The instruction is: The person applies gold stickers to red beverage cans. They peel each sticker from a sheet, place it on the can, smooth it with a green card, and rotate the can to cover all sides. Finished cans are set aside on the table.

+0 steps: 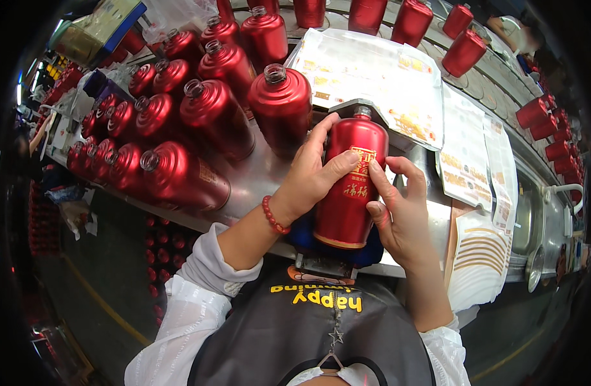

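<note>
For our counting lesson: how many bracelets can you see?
1: the red bracelet, on the wrist of the left hand, which touches a red bottle. Others may be hidden.

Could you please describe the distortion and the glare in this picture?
Head view, corners: black, from the fisheye rim; head view, left: glossy red round-shouldered bottles lean outward; head view, centre: soft sheen on the held red cylindrical bottle, and very bright flat white sheets.

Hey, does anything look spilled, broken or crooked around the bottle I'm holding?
I see nothing spilled or broken. The red bottle you're holding shows no visible damage. The white sheets to its right look a bit askew: they overlap at different angles.
</note>
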Tool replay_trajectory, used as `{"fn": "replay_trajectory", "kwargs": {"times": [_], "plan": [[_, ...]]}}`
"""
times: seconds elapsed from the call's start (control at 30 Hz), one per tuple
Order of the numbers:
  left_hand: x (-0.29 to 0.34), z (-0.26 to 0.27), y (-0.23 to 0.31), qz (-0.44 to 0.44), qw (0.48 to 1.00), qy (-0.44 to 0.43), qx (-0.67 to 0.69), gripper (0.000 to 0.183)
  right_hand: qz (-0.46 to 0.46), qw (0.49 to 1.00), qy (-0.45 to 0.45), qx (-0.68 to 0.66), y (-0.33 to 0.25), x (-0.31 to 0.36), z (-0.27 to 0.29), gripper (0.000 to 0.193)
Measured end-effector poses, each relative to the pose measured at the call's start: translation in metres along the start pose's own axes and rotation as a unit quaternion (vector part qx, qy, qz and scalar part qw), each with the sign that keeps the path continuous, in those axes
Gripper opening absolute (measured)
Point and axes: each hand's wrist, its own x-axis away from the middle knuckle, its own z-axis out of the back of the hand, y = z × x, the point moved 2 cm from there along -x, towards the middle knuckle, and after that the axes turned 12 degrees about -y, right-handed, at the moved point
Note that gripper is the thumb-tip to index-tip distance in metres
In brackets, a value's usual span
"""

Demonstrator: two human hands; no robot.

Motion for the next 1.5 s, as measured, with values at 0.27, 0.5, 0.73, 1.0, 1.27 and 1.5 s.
{"fn": "replay_trajectory", "kwargs": {"times": [0.27, 0.5, 0.73, 1.0, 1.27, 1.5], "plan": [[0.0, 0.001, 0.002, 0.017, 0.999, -0.019, -0.035, 0.078, -0.01, 1.0, 0.008, -0.023, 0.0, -0.001, 0.002, 0.047], [0.013, 0.003, 0.0, -0.007, 0.997, -0.041, -0.062, 0.097, -0.024, 1.0, 0.001, 0.007, 0.009, 0.0, 0.006, 0.055], [0.017, 0.0, 0.008, 0.003, 0.982, -0.028, -0.186, 0.107, 0.012, 1.0, 0.008, 0.015, 0.003, -0.041, 0.037, 0.025], [0.076, 0.008, 0.007, -0.093, 0.869, -0.116, -0.472, 0.129, 0.162, 0.944, -0.263, -0.118, 0.001, -0.075, 0.045, 0.021], [0.091, 0.009, -0.001, -0.156, 0.859, -0.089, -0.479, 0.11, 0.218, 0.952, -0.192, -0.098, -0.019, -0.041, 0.036, 0.028], [0.039, 0.008, 0.041, -0.241, 0.755, -0.187, -0.58, 0.072, -0.116, 0.942, -0.076, -0.305, 0.03, -0.007, 0.031, 0.018]]}}
